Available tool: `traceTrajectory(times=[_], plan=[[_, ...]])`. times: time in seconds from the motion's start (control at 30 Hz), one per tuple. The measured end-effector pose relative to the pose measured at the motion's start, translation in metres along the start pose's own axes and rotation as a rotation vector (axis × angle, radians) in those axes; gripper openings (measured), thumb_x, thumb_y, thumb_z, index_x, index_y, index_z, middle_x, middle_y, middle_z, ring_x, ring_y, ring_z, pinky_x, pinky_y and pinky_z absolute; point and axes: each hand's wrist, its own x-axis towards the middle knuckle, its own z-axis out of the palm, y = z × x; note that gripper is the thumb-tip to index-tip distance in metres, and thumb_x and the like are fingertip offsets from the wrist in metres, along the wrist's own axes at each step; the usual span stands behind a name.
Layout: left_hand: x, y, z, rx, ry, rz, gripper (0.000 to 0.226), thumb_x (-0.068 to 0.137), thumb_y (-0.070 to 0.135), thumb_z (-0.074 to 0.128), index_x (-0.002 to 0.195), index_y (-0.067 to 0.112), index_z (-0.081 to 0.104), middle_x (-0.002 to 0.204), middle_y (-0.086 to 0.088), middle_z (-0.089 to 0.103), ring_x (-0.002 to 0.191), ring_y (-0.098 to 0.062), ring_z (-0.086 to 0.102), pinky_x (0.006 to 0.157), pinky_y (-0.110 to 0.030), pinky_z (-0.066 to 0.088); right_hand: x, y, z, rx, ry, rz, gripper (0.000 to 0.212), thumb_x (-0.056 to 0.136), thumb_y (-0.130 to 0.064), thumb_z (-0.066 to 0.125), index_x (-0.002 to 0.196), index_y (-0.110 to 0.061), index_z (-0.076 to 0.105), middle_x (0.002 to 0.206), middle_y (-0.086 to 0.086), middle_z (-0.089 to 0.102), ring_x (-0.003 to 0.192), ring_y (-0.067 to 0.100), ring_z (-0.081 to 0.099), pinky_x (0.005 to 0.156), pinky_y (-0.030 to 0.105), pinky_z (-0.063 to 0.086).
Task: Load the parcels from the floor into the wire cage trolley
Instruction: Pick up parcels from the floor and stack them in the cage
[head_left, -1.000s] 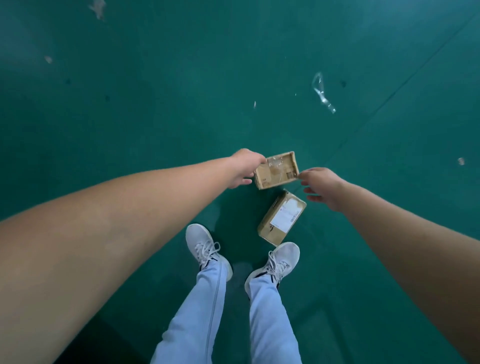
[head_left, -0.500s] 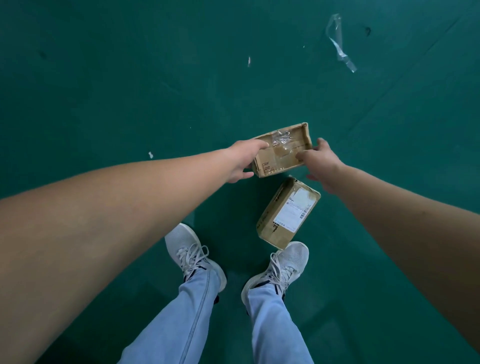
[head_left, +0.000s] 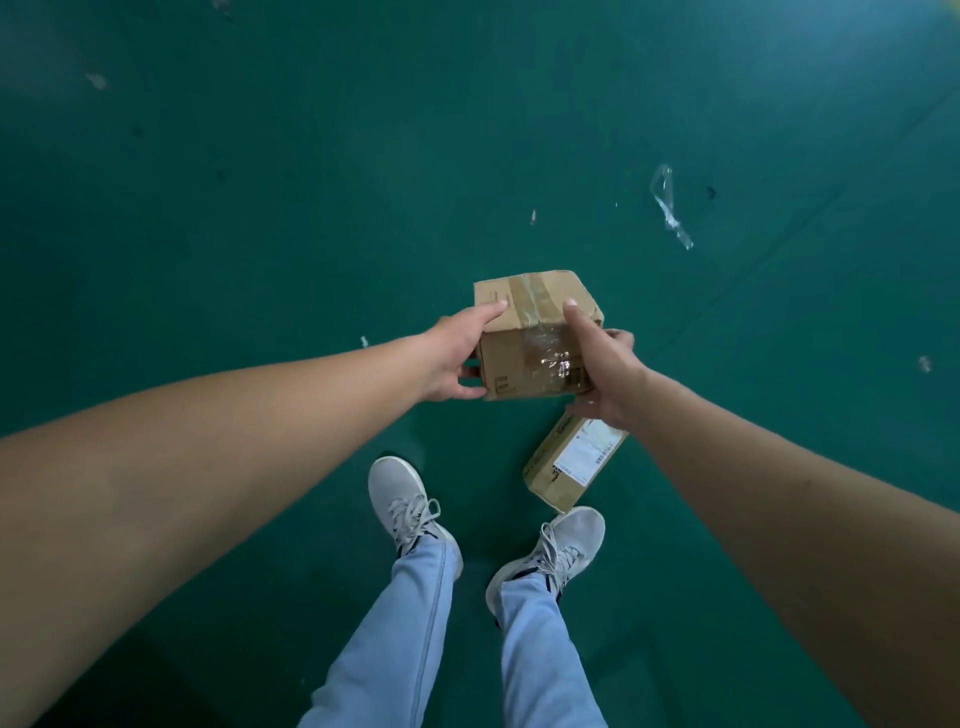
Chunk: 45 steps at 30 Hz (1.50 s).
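Observation:
A brown cardboard parcel (head_left: 535, 332) sealed with clear tape is held up off the green floor between both hands. My left hand (head_left: 457, 358) grips its left side, thumb along the top edge and fingers underneath. My right hand (head_left: 602, 374) grips its right side, thumb on top and fingers round the far edge. A second, flatter parcel (head_left: 571, 465) with a white label lies on the floor just below my right hand, by my right shoe. The wire cage trolley is out of view.
My two feet in grey trainers (head_left: 410, 509) stand on the green floor (head_left: 260, 208) under the parcels. A strip of clear tape (head_left: 670, 208) and small scraps of litter lie farther out to the right.
Both hands closed on the taped parcel and raised it off the floor, tipping it so its taped top faces me. The labelled parcel stayed where it lay.

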Motion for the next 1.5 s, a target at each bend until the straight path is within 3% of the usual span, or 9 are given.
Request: traceTrajectory(times=[0.1,0.3,0.47,0.6,0.67,0.8,1.0,1.33,1.5], plan=[[-0.066,0.016,-0.025,-0.034,-0.015,0.033,0.048,0.092,0.059,0.063,0.126,0.025,0.060,0.119,-0.006,0.064,0.109,-0.026,0.062,0.088,-0.045,0.055,-0.062,-0.031,0.019,0.009,0.025,-0.002,0.096,0.064,-0.084,0.068,0.132,-0.028,0.031,0.128,0.009,0.054,0.111,0.035,0.062,0.094,0.062,0.052],[-0.215,0.040,-0.096,-0.161,0.003,0.118,0.041,0.089,0.059,0.068,0.113,0.026,0.066,0.118,-0.004,0.066,0.111,-0.026,0.060,0.105,-0.056,0.045,-0.208,-0.097,0.058,-0.076,-0.022,-0.084,0.073,0.083,-0.057,0.076,0.130,-0.017,0.037,0.116,0.012,0.059,0.099,0.026,0.065,0.077,0.038,0.062],[-0.350,0.042,-0.157,-0.265,-0.011,0.191,0.060,0.081,0.065,0.074,0.126,0.028,0.061,0.124,-0.011,0.066,0.117,-0.035,0.061,0.102,-0.060,0.047,-0.348,-0.134,0.097,-0.150,-0.140,-0.185,0.073,0.082,-0.058,0.076,0.130,-0.016,0.041,0.116,0.011,0.059,0.098,0.025,0.065,0.070,0.035,0.061],[-0.435,0.029,-0.194,-0.350,0.022,0.272,0.102,0.049,0.068,0.091,0.134,0.028,0.054,0.126,-0.013,0.068,0.110,-0.037,0.068,0.084,-0.056,0.059,-0.438,-0.143,0.120,-0.205,-0.219,-0.264,0.070,0.085,-0.056,0.074,0.129,-0.017,0.037,0.114,0.010,0.056,0.101,0.025,0.063,0.084,0.041,0.061],[-0.479,0.014,-0.208,-0.389,0.063,0.330,0.098,0.052,0.065,0.091,0.135,0.029,0.052,0.127,-0.013,0.066,0.109,-0.037,0.067,0.080,-0.052,0.061,-0.484,-0.142,0.127,-0.250,-0.268,-0.300,0.068,0.086,-0.056,0.074,0.128,-0.018,0.037,0.112,0.009,0.056,0.100,0.025,0.063,0.088,0.043,0.060],[-0.551,-0.025,-0.218,-0.458,0.113,0.439,0.076,0.074,0.059,0.083,0.135,0.031,0.049,0.130,-0.013,0.062,0.112,-0.036,0.065,0.085,-0.054,0.060,-0.554,-0.128,0.130,-0.376,-0.396,-0.378,0.070,0.086,-0.058,0.072,0.132,-0.020,0.036,0.116,0.007,0.058,0.102,0.026,0.065,0.092,0.049,0.059],[-0.636,-0.113,-0.203,-0.618,0.223,0.557,0.099,0.057,0.062,0.091,0.140,0.031,0.047,0.127,-0.012,0.068,0.114,-0.034,0.066,0.083,-0.048,0.059,-0.635,-0.082,0.122,-0.529,-0.575,-0.495,0.073,0.084,-0.059,0.074,0.136,-0.022,0.037,0.125,0.009,0.060,0.111,0.029,0.064,0.084,0.043,0.062],[-0.756,-0.280,-0.170,-0.940,0.538,0.697,0.067,0.078,0.050,0.084,0.131,0.030,0.049,0.123,-0.010,0.068,0.112,-0.032,0.064,0.088,-0.050,0.057,-0.746,0.029,0.144,-0.873,-0.854,-0.627,0.062,0.087,-0.058,0.070,0.132,-0.021,0.049,0.122,0.010,0.067,0.109,0.026,0.066,0.077,0.036,0.062],[-0.795,-0.375,-0.164,-1.115,0.650,0.717,0.092,0.052,0.057,0.091,0.131,0.031,0.051,0.122,-0.008,0.070,0.112,-0.030,0.066,0.093,-0.054,0.055,-0.797,0.107,0.170,-1.045,-0.965,-0.671,0.054,0.091,-0.056,0.067,0.128,-0.021,0.048,0.120,0.009,0.067,0.103,0.025,0.066,0.070,0.033,0.057]])
